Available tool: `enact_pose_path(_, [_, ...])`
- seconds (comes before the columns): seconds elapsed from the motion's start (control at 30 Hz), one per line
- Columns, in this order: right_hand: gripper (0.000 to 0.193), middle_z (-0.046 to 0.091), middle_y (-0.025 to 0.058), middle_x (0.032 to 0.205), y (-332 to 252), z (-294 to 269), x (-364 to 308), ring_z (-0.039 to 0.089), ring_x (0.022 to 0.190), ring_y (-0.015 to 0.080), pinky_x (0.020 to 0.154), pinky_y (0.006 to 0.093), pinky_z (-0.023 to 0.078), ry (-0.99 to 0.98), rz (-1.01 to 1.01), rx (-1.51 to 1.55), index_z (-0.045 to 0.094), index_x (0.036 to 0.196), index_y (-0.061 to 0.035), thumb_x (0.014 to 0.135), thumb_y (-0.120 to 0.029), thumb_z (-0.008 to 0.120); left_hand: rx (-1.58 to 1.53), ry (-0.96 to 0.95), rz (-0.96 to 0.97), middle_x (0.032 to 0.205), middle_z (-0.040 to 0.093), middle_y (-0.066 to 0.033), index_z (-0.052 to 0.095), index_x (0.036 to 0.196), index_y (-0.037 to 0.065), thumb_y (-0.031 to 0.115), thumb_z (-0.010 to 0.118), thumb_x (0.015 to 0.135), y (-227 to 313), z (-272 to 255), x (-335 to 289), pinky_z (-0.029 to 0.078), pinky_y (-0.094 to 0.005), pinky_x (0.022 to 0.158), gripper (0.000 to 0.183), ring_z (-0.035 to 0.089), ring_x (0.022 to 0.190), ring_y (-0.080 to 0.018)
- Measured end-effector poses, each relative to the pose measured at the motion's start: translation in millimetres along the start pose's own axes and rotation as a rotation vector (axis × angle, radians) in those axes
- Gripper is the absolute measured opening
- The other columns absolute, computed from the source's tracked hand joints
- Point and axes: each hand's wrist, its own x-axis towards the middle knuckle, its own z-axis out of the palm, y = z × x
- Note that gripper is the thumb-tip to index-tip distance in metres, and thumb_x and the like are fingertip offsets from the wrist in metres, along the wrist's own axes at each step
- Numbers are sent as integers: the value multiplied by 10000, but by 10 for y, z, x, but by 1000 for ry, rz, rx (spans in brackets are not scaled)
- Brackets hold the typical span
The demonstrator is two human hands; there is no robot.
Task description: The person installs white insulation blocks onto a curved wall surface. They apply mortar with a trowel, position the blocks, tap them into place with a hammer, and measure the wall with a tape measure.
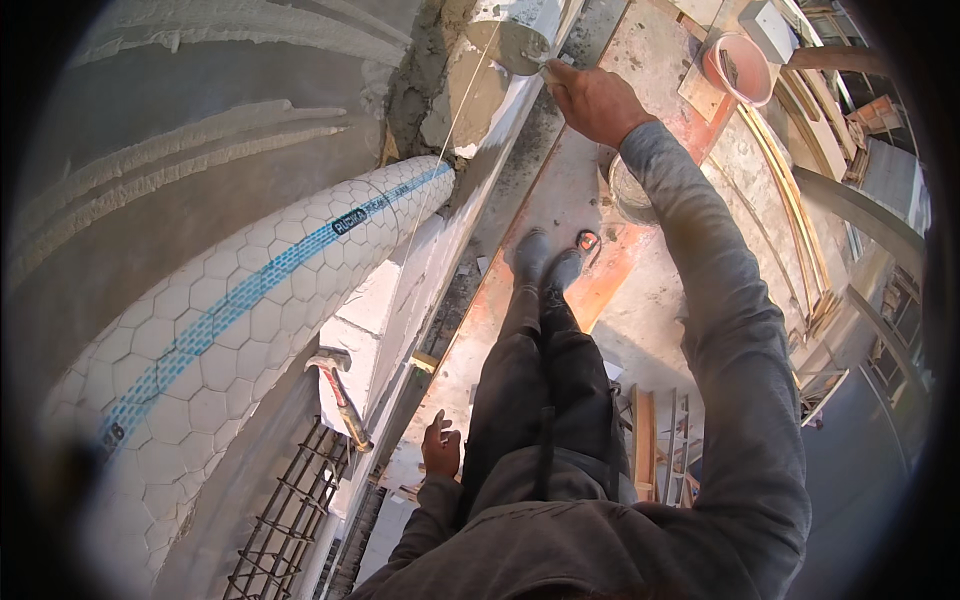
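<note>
Trowel (pixel 515 45): blade loaded with grey mortar, held at the far end of the white block course (pixel 455 215), just beside a ragged grey mortar patch (pixel 420 95) where the blocks meet the wall. Right hand (pixel 592 100) is closed around the trowel handle, arm stretched fully forward.

Left hand (pixel 440 447): low by the hip, holding nothing; fingers loosely curled, close to the block edge, contact cannot be confirmed.

Progress, judged from this view:
- Block course stands in a long run; a taut string line (pixel 440 160) runs along it toward the trowel.
- Mortar at the far joint looks rough and unsmoothed. Filling there appears under way, not finished.
- Mortar remains on the blade, so this load is not yet placed.

Surroundings:
- Hammer (pixel 340 395) with red-and-dark handle lies on top of a block, well apart from both hands.
- Rebar cage (pixel 290 520) projects beside the blocks, below the hammer.
- White hexagon-patterned wrapped curve with a blue stripe (pixel 240 310) lies left of the course.
- Person stands on an orange-stained scaffold platform (pixel 640 60); grey bucket (pixel 628 195) under the right forearm, pink bucket (pixel 738 68) further off on a board.
</note>
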Motion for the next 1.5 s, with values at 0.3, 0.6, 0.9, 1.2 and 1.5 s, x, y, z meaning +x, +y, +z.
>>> enact_pose_path(0.3, [297,683,204,836,136,-15,201,670,808,396,728,506,537,-2,-95,-39,594,1178,-113,961,-299,515,1,4,11,1114,634,-152,515,1367,30,98,609,833,-8,-4,30,521,-342,778,546,630,893,-209])
enact_pose_path(0.6, [415,624,76,715,145,687,-841,621,542,168,487,320,503,-3,590,1083,623,1080,-30,974,-418,522,-18,49,-27,1098,638,-154,513,1373,29,103,604,833,-139,-34,-132,528,-353,782,552,637,917,-229])
enact_pose_path(0.9, [329,564,23,674,-673,2272,-1245,514,446,117,384,273,412,-34,584,2019,601,1125,-76,982,-370,561,66,-18,-37,1145,619,-152,505,1380,33,96,600,841,-160,-166,-43,538,-360,770,550,636,929,-220])
enact_pose_path(1.2, [352,604,81,710,-322,1734,-1724,589,559,169,534,329,486,-232,338,1291,593,1220,-93,972,-342,569,82,-59,-15,1126,633,-149,526,1339,20,88,616,835,-41,-154,49,528,-353,810,516,643,949,-232])
enact_pose_path(1.5, [404,678,219,815,213,952,-1774,654,781,427,715,487,516,-126,195,404,553,1212,-58,921,-336,581,-2,-28,25,1137,612,-151,492,1384,23,94,581,853,1,-132,111,531,-347,772,543,644,897,-216])
